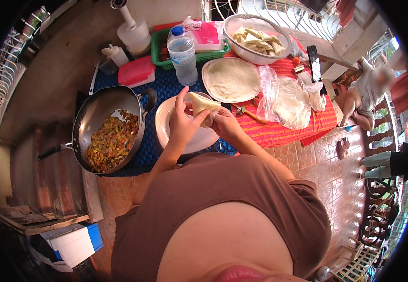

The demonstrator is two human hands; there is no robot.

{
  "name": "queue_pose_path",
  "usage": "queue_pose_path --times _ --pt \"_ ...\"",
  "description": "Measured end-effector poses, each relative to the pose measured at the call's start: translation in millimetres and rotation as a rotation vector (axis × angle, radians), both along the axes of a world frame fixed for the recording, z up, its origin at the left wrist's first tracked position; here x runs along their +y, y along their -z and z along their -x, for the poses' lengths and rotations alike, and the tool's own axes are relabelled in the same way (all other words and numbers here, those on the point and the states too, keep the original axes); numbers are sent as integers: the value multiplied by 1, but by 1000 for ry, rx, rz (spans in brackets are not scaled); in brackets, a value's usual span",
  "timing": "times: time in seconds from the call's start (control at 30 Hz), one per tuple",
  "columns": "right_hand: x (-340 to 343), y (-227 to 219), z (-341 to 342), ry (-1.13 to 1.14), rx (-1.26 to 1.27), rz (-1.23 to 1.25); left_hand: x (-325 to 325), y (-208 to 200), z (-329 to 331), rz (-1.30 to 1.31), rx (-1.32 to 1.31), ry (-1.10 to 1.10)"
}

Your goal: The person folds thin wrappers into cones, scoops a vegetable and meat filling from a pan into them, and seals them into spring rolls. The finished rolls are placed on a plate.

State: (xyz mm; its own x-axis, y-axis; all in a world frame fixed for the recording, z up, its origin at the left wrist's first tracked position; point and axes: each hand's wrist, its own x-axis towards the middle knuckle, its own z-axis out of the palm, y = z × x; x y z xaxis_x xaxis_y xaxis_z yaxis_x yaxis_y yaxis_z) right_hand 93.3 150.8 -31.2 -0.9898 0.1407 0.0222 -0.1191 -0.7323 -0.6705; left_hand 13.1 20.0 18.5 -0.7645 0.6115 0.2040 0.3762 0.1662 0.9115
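Note:
Between my two hands, above a pale plate (163, 123), is a pastry wrapper folded into a triangle (202, 103). My left hand (185, 116) grips its left side, with the thumb across the front and a finger raised. Its lower right part is pinched in the fingers of my right hand (226, 123). To the left stands a wok (82, 113) with a chopped, cooked vegetable filling (112, 143). Round pastry sheets (232, 77) lie on a plate beyond my right hand. Folded triangles (259, 41) fill a large translucent bowl (265, 59) at the back.
A water bottle (183, 61) stands behind the plate, before a green basket (159, 58). Left of it is a pink-lidded container (136, 71). On the right are a plastic bag (292, 105), an orange-handled utensil (255, 117) and an upright phone (314, 63). A person (368, 94) sits farther right.

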Motion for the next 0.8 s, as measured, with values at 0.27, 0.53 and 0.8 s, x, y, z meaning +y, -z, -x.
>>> queue_pose_path --times 0.27,0.53,0.8 --pt "6 7 -1 -4 -42 33 0 3 2 49 767 30" --pt "16 7 -3 -60 -143 -178 -2 -1 6 91 705 134" --pt "16 -13 -7 -69 -163 -331 -8 1 14 -23 190 257"
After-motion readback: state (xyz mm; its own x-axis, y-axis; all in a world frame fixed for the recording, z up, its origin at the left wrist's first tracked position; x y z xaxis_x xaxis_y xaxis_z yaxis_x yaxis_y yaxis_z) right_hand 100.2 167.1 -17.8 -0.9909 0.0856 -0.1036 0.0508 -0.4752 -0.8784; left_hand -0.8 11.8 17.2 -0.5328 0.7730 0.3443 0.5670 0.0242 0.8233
